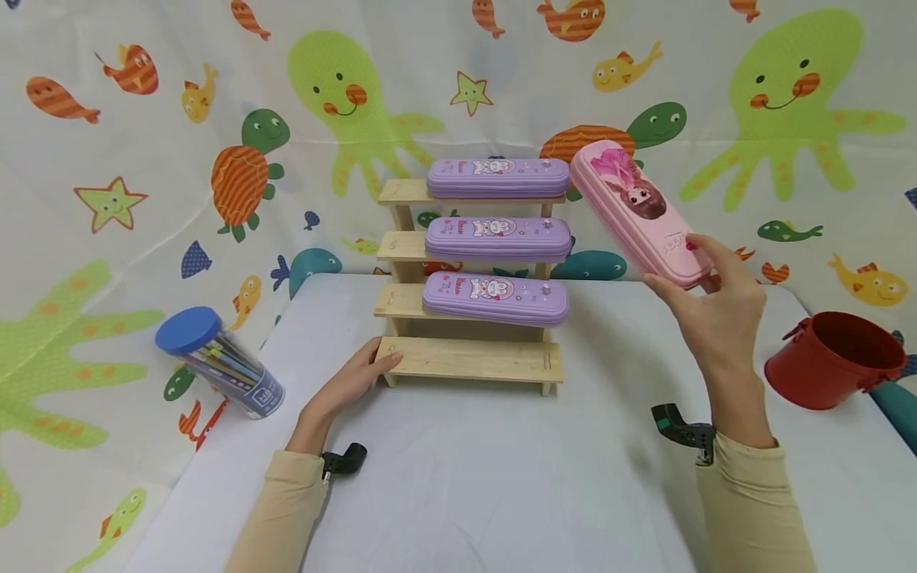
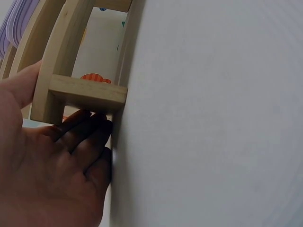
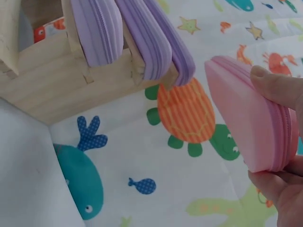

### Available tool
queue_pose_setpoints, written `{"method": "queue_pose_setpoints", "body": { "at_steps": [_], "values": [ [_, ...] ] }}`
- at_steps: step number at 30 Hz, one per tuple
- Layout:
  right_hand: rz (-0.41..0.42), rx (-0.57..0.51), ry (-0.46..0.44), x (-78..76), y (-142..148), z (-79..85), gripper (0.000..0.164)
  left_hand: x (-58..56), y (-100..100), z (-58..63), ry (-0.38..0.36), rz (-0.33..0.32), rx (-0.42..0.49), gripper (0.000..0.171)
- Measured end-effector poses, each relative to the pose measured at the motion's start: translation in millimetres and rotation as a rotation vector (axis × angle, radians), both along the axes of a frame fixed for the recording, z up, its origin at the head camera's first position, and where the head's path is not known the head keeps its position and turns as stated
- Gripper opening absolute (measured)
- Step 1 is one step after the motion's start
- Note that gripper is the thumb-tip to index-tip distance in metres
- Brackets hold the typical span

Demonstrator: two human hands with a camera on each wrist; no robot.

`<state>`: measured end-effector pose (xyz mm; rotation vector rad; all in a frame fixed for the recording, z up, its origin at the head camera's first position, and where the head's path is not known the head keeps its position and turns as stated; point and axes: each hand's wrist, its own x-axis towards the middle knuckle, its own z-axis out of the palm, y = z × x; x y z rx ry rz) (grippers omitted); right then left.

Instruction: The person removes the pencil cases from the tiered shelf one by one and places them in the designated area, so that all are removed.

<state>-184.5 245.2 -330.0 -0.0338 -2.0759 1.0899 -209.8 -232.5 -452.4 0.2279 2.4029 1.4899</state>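
Note:
My right hand (image 1: 723,306) holds a pink zipped pencil case (image 1: 641,211) by its lower end, tilted in the air right of a stepped wooden rack (image 1: 469,358). A doll-like girl is printed on its lid. In the right wrist view, thumb and fingers grip opposite edges of the pink case (image 3: 246,118). My left hand (image 1: 354,374) grips the left end of the rack's lowest step, thumb on top; the left wrist view has its fingers beside the end support (image 2: 87,92). Purple pencil cases with a white rabbit lie on the upper steps: top (image 1: 497,177), second (image 1: 497,238) and third (image 1: 494,298).
A clear tube with a blue lid (image 1: 220,362), holding pens or pencils, leans at the left of the white table (image 1: 487,477). On the right, a red bucket (image 1: 809,370) is tipped toward the back. A sea-animal print cloth (image 1: 458,48) hangs behind.

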Motion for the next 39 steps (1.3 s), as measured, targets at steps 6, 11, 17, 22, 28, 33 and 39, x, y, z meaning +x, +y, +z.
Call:
{"method": "queue_pose_setpoints", "body": {
  "at_steps": [6, 11, 17, 22, 28, 33, 39],
  "values": [
    [-0.017, -0.032, -0.005, -4.5, 1, -5.6, 0.063, -0.6, 0, 0.2, -0.004, -0.003, 0.003, 0.072],
    [-0.019, -0.015, 0.006, -10.0, -1, -13.5, 0.064, -0.1, 0, 1.0, -0.005, -0.002, 0.003, 0.072],
    [-0.021, -0.013, 0.025, -16.7, -4, -23.4, 0.065, -0.3, -1, 1.3, 0.001, -0.002, -0.017, 0.073],
    [-0.025, -0.002, 0.059, -21.7, -6, -31.3, 0.067, -0.9, -2, 0.0, 0.0, -0.003, -0.025, 0.073],
    [-0.033, 0.034, 0.072, -27.3, -9, -41.4, 0.069, -0.4, -2, 0.0, 0.003, 0.0, -0.021, 0.074],
    [-0.038, 0.068, 0.055, -30.7, -12, -49.0, 0.07, 1.3, -1, 1.9, 0.007, 0.001, -0.023, 0.073],
    [-0.035, 0.085, 0.061, -32.6, -16, -54.1, 0.072, 1.2, -1, 1.0, 0.017, 0.003, -0.028, 0.072]
  ]
}}
